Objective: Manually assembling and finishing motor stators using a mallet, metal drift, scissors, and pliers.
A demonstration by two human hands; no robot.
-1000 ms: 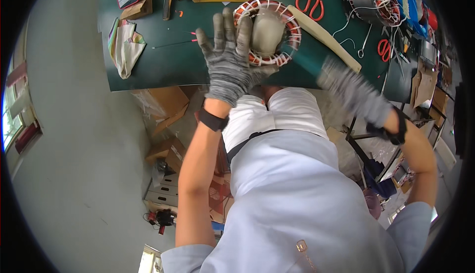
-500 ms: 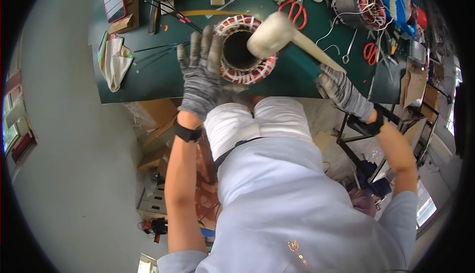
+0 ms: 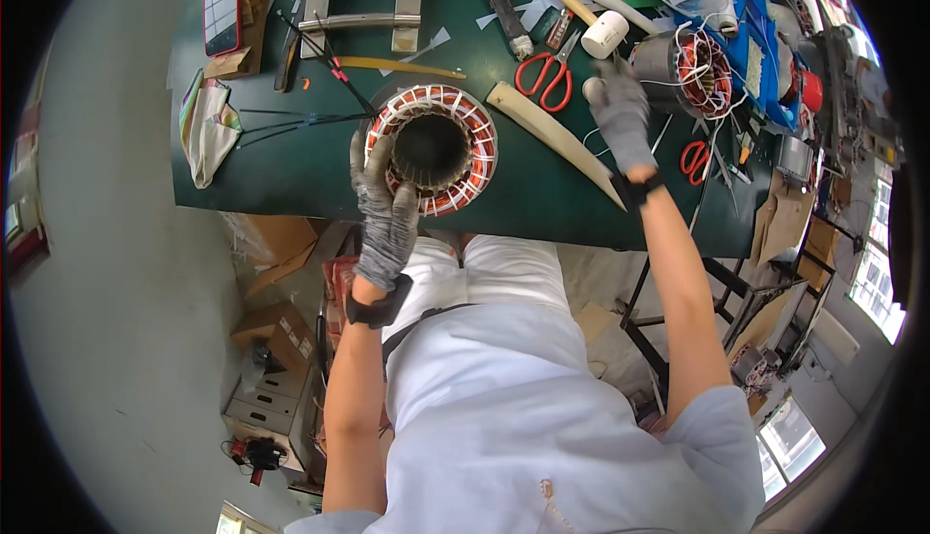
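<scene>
A stator (image 3: 480, 161) with orange-red windings laced in white stands on the green table, its round bore facing up. My left hand (image 3: 386, 214), in a grey knit glove, grips its near-left side, with the fingers along the outer wall and the thumb at the winding edge. A curved cream-coloured bar (image 3: 557, 142) lies to the right of the stator. My gloved right hand (image 3: 622, 118) is stretched forward, somewhat blurred, with thumb and fingers apart. It is just short of a white-headed mallet (image 3: 605, 34) and beside a second stator (image 3: 668, 69).
Red-handled scissors (image 3: 547, 79) lie left of the mallet; another red-handled pair (image 3: 695, 160) lies at the right. A phone (image 3: 223, 11), a cloth (image 3: 208, 132) and black leads (image 3: 291, 127) occupy the left. A metal frame (image 3: 363, 21) and blue bins (image 3: 751, 40) stand farther back.
The cream bar has left my right hand and lies on the table. That hand has moved forward toward the mallet. My left hand has gone from open beside the stator to gripping it.
</scene>
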